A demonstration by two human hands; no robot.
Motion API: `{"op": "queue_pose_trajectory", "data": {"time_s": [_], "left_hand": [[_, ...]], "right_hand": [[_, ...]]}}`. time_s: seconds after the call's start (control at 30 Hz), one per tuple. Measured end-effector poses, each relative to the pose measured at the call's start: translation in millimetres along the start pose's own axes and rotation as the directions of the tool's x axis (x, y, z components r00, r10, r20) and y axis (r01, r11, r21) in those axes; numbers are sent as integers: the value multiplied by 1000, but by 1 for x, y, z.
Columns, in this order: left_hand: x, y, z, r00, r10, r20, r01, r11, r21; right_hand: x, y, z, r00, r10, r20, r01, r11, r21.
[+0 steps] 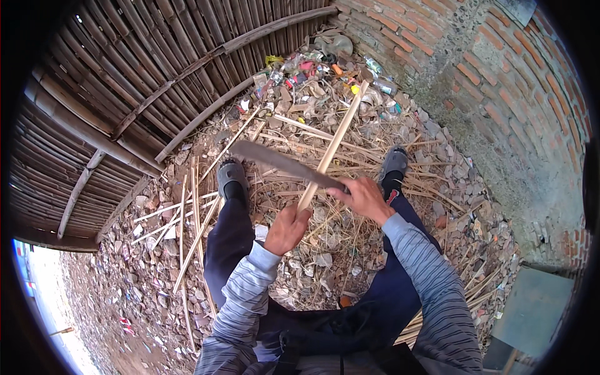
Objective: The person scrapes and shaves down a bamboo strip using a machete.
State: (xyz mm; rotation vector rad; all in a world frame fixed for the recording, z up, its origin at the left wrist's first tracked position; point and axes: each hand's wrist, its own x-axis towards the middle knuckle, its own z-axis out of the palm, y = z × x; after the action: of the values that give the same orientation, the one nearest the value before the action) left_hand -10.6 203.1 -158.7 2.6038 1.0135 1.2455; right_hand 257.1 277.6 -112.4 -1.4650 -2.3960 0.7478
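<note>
Bamboo strip [342, 134], pale and long, slants up and away from the left hand [287, 228], whose fingers are closed around its near end. The right hand [367, 199] is wrapped around the handle of a machete [275, 159], just beside the left hand and a little farther forward. The dark blade points to the left and crosses in front of the strip's lower part; whether its edge has bitten into the strip, I cannot tell.

Both forearms wear grey patterned sleeves [409, 244]. Beyond the hands, two grey shoes [232, 181] stand wide apart, below dark trousers [228, 244]. More loose strips [182, 234] lie crossed on the stony ground [150, 300], beside the left leg and between the feet. The held strip's far end reaches, in this view, over a heap of mixed litter [312, 78]. Farther out, a fence of bamboo poles [169, 56] curves along the upper left, and a weathered brick wall [494, 112] rises on the right, with a greenish panel [534, 306] near its foot.
</note>
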Motion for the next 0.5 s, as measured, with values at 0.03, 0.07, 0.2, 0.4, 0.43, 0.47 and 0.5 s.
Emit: {"op": "queue_pose_trajectory", "data": {"time_s": [0.03, 0.07, 0.2, 0.4, 0.43, 0.47, 0.5], "left_hand": [[1, -1, 1, 999, -21, 39, 23, 999, -49], [0, -2, 2, 996, -44, 81, 51, 995, -91], [3, -2, 8, 994, -46, 95, 60, 987, -152], [-1, 1, 0, 950, -167, 264, 222, 956, -193], [2, 3, 1, 969, -126, 214, 163, 973, -166], [3, 5, 1, 983, -82, 164, 105, 985, -136], [3, 7, -1, 984, -78, 163, 101, 985, -139]], "right_hand": [[2, 13, -2, 994, 47, -100, -38, 996, 86], [4, 23, 0, 976, 96, -193, -61, 982, 178], [1, 36, 6, 964, 44, -262, -45, 999, 1], [-12, 3, 1, 987, -68, -143, 65, 997, -29], [-13, 4, 0, 977, -115, -179, 104, 992, -71], [-14, 5, -1, 964, -163, -211, 141, 983, -114], [-9, 24, -5, 978, -135, -161, 119, 987, -105]]}}
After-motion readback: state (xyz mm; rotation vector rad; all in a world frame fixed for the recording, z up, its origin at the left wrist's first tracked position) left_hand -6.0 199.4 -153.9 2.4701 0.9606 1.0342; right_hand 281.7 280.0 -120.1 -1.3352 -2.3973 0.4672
